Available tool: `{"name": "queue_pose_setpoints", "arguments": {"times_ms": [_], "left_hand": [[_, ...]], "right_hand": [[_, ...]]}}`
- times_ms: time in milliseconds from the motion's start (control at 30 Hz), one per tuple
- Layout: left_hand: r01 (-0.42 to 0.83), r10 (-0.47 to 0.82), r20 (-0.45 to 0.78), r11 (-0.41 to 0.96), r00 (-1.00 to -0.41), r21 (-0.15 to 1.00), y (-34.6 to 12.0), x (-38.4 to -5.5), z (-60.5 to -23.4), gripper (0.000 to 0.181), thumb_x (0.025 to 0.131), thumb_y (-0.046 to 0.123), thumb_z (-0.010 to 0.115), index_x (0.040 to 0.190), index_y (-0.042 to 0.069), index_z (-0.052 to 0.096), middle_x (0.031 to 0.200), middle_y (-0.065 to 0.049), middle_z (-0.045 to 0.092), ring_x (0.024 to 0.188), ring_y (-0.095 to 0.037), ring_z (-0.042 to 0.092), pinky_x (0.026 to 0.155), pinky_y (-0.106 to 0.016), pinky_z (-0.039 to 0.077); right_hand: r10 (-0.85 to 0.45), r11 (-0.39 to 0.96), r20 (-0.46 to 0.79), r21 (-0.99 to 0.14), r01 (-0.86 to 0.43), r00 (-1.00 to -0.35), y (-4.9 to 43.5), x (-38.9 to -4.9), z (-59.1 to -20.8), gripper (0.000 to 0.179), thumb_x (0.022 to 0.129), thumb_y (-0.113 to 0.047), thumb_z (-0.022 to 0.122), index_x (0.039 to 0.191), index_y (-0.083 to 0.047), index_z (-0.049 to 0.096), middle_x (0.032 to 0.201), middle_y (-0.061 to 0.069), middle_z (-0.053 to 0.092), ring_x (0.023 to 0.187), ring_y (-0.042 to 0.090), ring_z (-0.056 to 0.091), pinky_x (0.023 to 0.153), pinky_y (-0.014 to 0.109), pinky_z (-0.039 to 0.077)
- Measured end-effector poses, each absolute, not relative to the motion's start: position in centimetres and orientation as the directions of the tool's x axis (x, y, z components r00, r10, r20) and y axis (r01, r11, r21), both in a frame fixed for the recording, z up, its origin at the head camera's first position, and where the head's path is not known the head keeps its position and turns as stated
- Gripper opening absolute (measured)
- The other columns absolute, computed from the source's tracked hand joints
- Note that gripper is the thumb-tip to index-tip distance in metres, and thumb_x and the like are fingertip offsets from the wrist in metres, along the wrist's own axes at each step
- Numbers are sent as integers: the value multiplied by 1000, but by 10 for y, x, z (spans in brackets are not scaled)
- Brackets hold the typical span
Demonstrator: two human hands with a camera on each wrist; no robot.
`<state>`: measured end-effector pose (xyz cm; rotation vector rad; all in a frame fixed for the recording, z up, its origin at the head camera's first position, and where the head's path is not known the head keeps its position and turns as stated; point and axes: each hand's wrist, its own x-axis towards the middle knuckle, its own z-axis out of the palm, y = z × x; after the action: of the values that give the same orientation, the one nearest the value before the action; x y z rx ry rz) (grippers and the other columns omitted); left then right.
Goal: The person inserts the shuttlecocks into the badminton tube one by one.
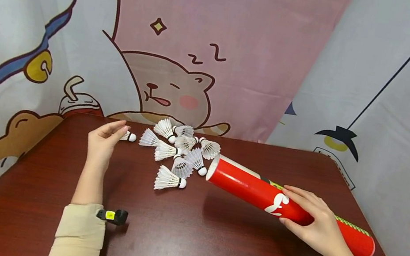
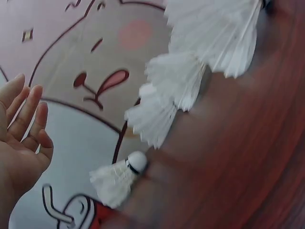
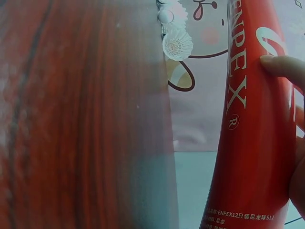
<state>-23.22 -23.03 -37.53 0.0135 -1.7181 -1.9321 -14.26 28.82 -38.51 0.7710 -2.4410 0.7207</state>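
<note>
My left hand (image 1: 104, 139) is raised above the left side of the table, fingers loosely bent. In the left wrist view its fingers hold nothing, and a white shuttlecock (image 2: 116, 179) lies apart from them. That shuttlecock (image 1: 130, 137) is partly hidden behind the hand in the head view. On the right, my right hand (image 1: 316, 222) grips a red shuttlecock tube (image 1: 244, 183) around its middle. The tube is tilted, its open end (image 1: 213, 168) higher and facing left toward a loose group of white shuttlecocks (image 1: 166, 179). White lettering shows on the tube (image 3: 257, 143) in the right wrist view.
The shuttlecocks lie at the back middle of the brown table (image 1: 179, 240), several close together or touching. A printed cartoon curtain (image 1: 264, 57) hangs right behind the table's far edge. A small black device (image 1: 116, 217) is strapped to the left sleeve.
</note>
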Motion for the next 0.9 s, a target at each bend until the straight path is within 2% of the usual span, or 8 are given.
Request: {"name": "queue_pose_setpoints", "arguments": {"times_ms": [200, 433, 600, 733, 900], "left_hand": [[400, -503, 289, -126, -814, 908, -244, -228, -380, 32, 84, -3, 71, 113, -14, 63, 85, 4, 71, 80, -8, 61, 74, -18, 46], [389, -590, 228, -160, -774, 907, -261, -239, -413, 29, 83, -1, 72, 111, -4, 68, 88, 4, 71, 87, -10, 62, 78, -17, 46], [387, -629, 190, -190, -754, 902, -267, -241, -427, 29, 80, -4, 74, 108, 3, 72, 95, -1, 70, 92, -14, 61, 78, -17, 47], [351, -636, 187, -141, -749, 925, -272, -243, -437, 33, 80, -1, 75, 113, 4, 69, 105, -7, 68, 96, -17, 58, 77, -17, 47], [254, -647, 182, -19, -740, 967, -284, -249, -450, 37, 80, 4, 77, 117, 6, 68, 111, -6, 66, 102, -20, 53, 75, -16, 43]], "right_hand": [[-379, 699, 577, -334, -633, -723, 288, -143, -386, 78, 57, -6, 91, 128, -19, 63, 130, -4, 56, 114, 5, 45, 85, 19, 36], [-383, 692, 578, -337, -638, -720, 288, -143, -386, 77, 57, -6, 90, 128, -18, 63, 129, -3, 57, 113, 6, 45, 85, 19, 35], [-381, 697, 572, -339, -632, -727, 289, -142, -386, 78, 57, -6, 90, 129, -19, 62, 130, -3, 56, 114, 6, 45, 86, 19, 35], [-381, 702, 572, -333, -630, -726, 290, -142, -386, 78, 57, -6, 90, 129, -19, 62, 130, -3, 56, 114, 5, 45, 85, 18, 36], [-378, 700, 573, -337, -630, -727, 290, -143, -385, 77, 58, -6, 90, 129, -18, 63, 130, -3, 56, 115, 5, 45, 86, 17, 35]]}}
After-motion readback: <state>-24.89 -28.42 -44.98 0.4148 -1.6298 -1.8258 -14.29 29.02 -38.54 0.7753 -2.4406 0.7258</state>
